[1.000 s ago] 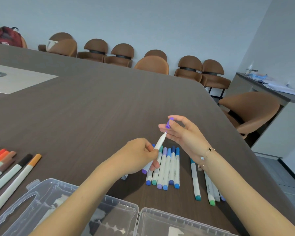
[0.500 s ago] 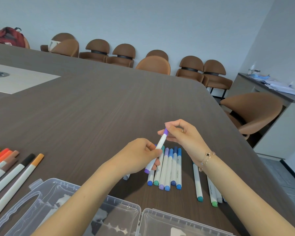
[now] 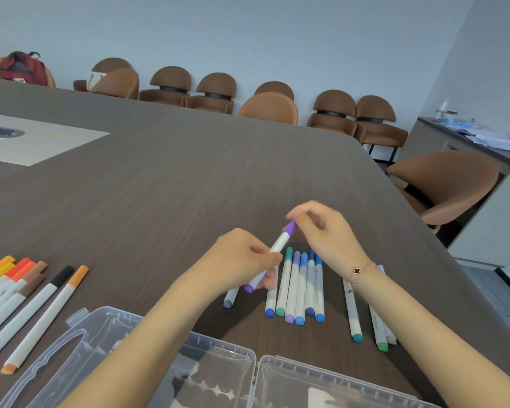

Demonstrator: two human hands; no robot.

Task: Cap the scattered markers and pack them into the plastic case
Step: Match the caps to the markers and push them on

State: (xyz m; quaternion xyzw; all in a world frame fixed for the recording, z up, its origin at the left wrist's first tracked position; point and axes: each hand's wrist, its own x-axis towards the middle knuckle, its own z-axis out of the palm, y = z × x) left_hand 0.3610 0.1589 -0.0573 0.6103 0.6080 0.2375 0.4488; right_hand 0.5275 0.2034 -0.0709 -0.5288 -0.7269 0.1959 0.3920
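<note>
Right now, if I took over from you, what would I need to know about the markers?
Left hand holds the purple marker by its barrel. Right hand has its fingers at the purple cap, which sits on the tip; I cannot tell if it is fully clicked.
A row of blue and green markers lies on the table under the hands, more to the right, and orange, brown and black ones to the left.
The plastic case is open nearest you; no markers visible inside.
Left: check caps, pack everything.
</note>
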